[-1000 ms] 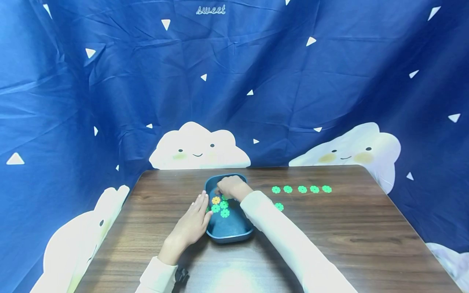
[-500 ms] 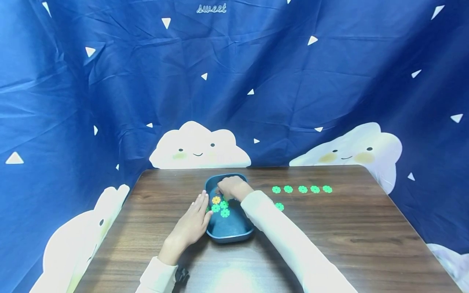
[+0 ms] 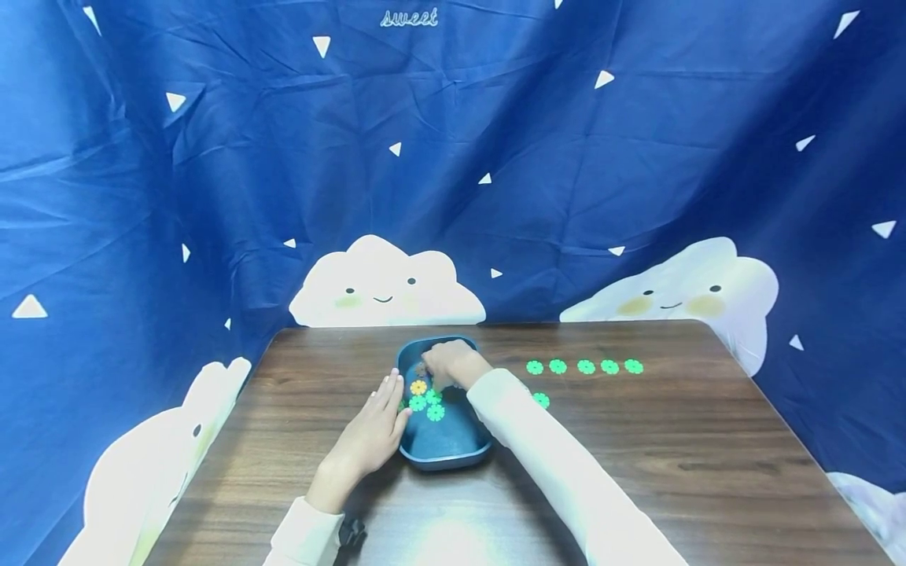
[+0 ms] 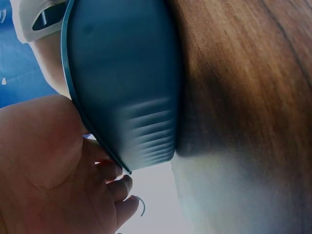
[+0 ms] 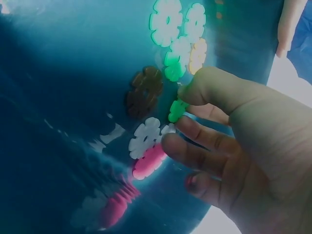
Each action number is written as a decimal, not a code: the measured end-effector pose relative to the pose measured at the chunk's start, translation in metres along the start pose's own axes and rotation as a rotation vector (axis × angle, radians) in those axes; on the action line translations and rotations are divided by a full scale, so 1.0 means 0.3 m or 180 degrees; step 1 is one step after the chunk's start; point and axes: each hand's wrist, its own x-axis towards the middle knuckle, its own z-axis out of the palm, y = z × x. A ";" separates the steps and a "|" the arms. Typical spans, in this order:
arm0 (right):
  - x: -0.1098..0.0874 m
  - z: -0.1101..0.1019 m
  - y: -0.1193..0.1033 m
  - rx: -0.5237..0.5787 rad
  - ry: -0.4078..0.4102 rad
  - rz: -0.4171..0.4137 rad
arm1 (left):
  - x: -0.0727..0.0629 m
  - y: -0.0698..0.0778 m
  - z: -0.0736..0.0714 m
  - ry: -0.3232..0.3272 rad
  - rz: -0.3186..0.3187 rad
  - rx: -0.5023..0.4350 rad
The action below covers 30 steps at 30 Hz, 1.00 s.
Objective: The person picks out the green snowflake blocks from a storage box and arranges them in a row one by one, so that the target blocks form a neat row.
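A dark blue plastic tub stands on the table. My left hand rests along its left rim with straight fingers; in the left wrist view the palm lies against the tub's edge. My right hand reaches down inside the tub's far half. There, its thumb and fingertips pinch a green flower-shaped disc. Beside the fingers lie a brown disc, a white disc and a pink disc. Several more green discs and an orange one lie nearer the left hand.
Right of the tub, several green discs form a row on the wooden table. Another green disc lies just in front, partly behind the right sleeve. A blue curtain hangs behind the table.
My right hand has shifted slightly to the right inside the tub, and its thumb shows more. The left hand and the discs on the table stay as they were.
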 end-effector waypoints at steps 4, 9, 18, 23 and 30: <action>-0.015 -0.006 -0.001 -0.0034 0.0060 -0.0019 | -0.001 0.005 -0.003 0.0009 0.0008 -0.0013; -0.029 -0.010 0.004 0.0145 0.0090 -0.0020 | -0.002 0.011 -0.008 -0.0004 -0.0007 -0.0026; -0.074 -0.036 0.031 0.0106 0.0481 -0.0231 | -0.010 0.010 -0.009 0.0029 0.0005 -0.0008; -0.101 -0.048 0.057 0.0146 0.0595 -0.0261 | -0.008 0.009 -0.005 0.0073 0.0022 0.0026; -0.163 -0.067 0.099 0.0214 0.0782 -0.0309 | -0.007 0.011 -0.008 0.0041 -0.0006 0.0033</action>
